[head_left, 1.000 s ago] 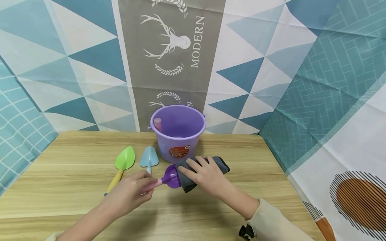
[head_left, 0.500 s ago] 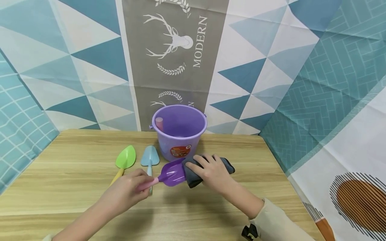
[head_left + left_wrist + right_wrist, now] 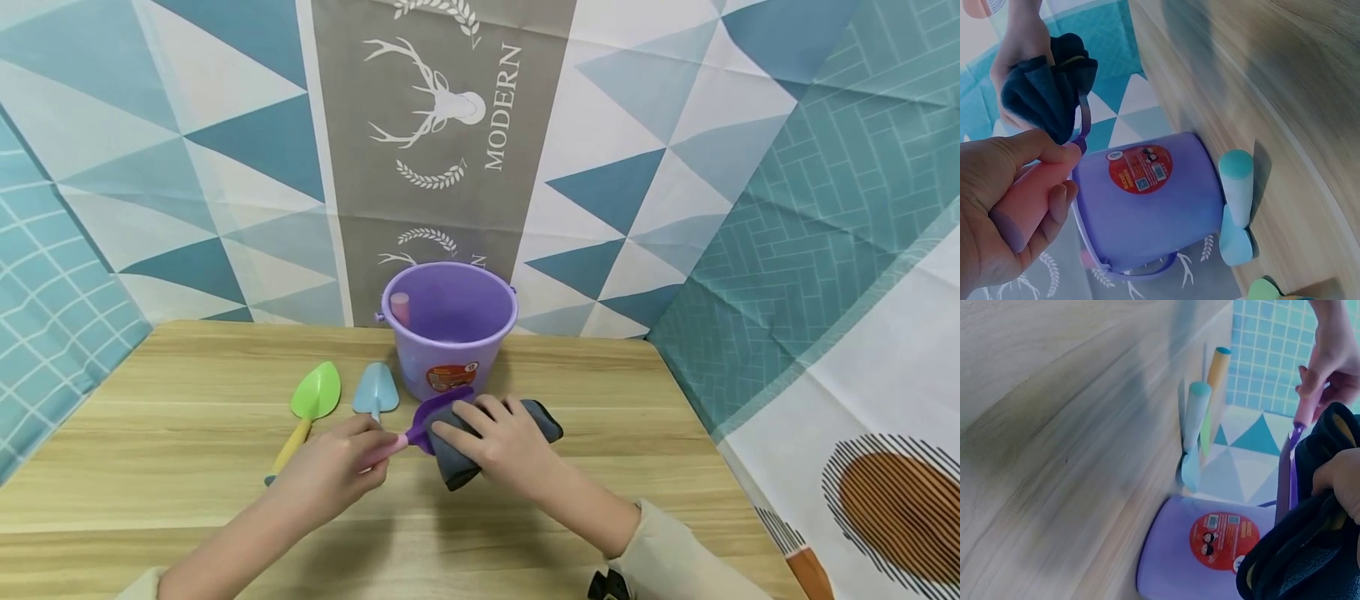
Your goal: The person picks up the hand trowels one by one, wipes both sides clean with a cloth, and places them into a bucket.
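My left hand (image 3: 337, 467) grips the pink handle (image 3: 1035, 197) of a purple toy shovel (image 3: 422, 427), holding it up over the table with the blade pointing right. A folded dark grey cloth (image 3: 452, 460) lies across the shovel's blade and hides most of it. My right hand (image 3: 504, 442) holds this cloth, fingers bent over its top. Seen from the right wrist, the blade edge (image 3: 1283, 481) runs right beside the cloth's folds. Just behind the shovel stands a purple bucket (image 3: 417, 354) with a red label.
Left of the bucket lie a light blue trowel (image 3: 377, 388) and a green trowel (image 3: 317, 390) with a yellow handle. A pink handle end (image 3: 400, 308) sticks up inside the bucket. Patterned cloth hangings (image 3: 615, 183) enclose the wooden table (image 3: 600, 375) at the back and sides.
The cloth in my right hand slid right, baring much of the blade, then came back left over it. My left hand keeps its grip while the shovel's blade tilts.
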`<state>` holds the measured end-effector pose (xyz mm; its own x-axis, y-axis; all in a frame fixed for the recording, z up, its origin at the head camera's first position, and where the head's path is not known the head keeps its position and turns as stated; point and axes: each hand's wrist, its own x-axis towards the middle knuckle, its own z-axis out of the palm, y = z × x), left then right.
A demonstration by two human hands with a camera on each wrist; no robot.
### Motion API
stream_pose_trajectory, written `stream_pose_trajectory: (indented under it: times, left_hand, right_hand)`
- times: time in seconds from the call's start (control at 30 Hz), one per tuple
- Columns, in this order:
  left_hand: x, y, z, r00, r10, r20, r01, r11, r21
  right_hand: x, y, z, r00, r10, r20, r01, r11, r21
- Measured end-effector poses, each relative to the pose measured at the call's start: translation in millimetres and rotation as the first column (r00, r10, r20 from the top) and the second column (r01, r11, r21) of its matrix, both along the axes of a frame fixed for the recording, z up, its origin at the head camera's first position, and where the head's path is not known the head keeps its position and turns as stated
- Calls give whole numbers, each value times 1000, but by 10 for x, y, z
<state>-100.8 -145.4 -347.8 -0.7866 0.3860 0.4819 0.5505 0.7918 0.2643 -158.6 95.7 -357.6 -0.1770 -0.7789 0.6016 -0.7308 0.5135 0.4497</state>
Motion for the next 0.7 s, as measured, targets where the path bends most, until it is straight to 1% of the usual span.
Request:
stream_pose_trajectory:
  times: [0.13,0.27,0.4,0.47,0.63,0.7]
  left_hand:
    - [-7,28,-6,1000,-21,-22,22,1000,18]
    - [-16,29,-29,998,-31,-62,32,999,22]
    - [-25,10,-57,993,-42,-110,44,999,18]
    - [-28,0,-69,990,-53,-131,56,998,17]
    - [-19,-24,-74,989,-58,-135,59,998,4]
    - [-15,-37,-75,989,-56,-136,56,998,-4]
  right_hand:
    - [15,-35,-27,997,-28,-69,31,999,40]
    - [25,-29,-51,995,-51,-88,56,997,57]
    - [29,8,-70,995,-76,-57,80,994,74]
    - [35,42,-70,995,-101,-8,101,991,89]
    - [35,150,-55,983,-154,99,143,984,108]
    - [22,192,-48,980,-164,110,152,982,108]
